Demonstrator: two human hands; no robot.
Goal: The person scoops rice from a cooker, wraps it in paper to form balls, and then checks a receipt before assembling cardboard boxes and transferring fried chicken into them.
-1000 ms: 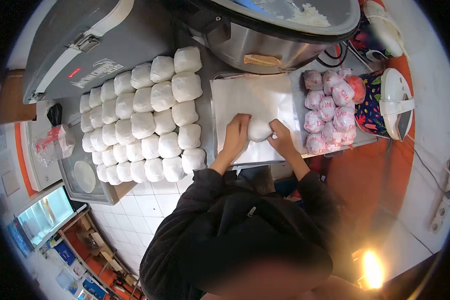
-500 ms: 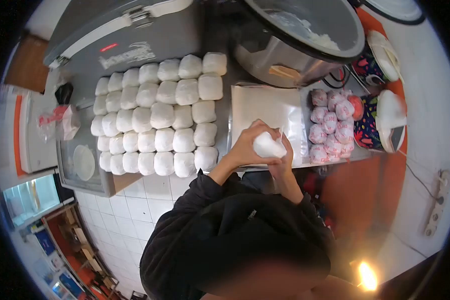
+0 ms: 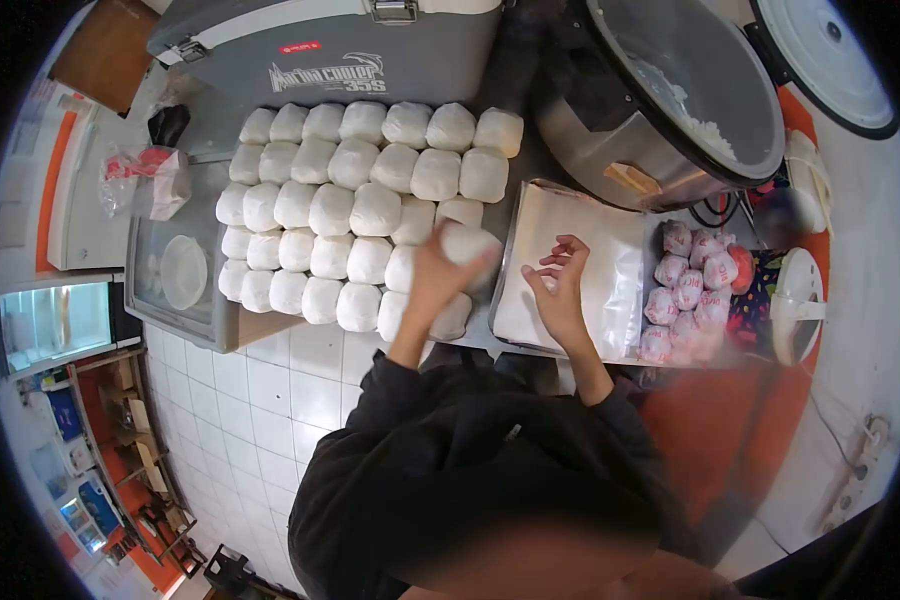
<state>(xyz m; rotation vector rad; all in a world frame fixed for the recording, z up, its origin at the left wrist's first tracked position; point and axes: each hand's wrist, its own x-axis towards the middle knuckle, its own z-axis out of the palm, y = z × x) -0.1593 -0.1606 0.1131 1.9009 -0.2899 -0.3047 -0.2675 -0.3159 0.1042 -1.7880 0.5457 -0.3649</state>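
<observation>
My left hand [image 3: 432, 285] is closed round a white paper-wrapped bundle [image 3: 467, 243], over the right end of the rows. It is slightly blurred. Several similar white wrapped bundles [image 3: 330, 208] sit in tight rows on the grey surface beside it. Over a stack of white paper sheets [image 3: 595, 225], my right hand [image 3: 560, 285] is empty, with its fingers bent and apart. The stack lies in a shallow metal tray [image 3: 508, 262].
Behind the sheets stands a large cooker [image 3: 610, 135] with white rice inside, its lid [image 3: 830, 60] tipped back. Red-printed wrapped balls [image 3: 688, 290] lie to the right. A grey cool box [image 3: 370, 60] stands behind the rows, and a plastic bin [image 3: 175, 325] at left.
Both hands held the wrapped bundle over the sheets. My left hand has carried it left to the rows, while my right hand has let go. The view has shifted.
</observation>
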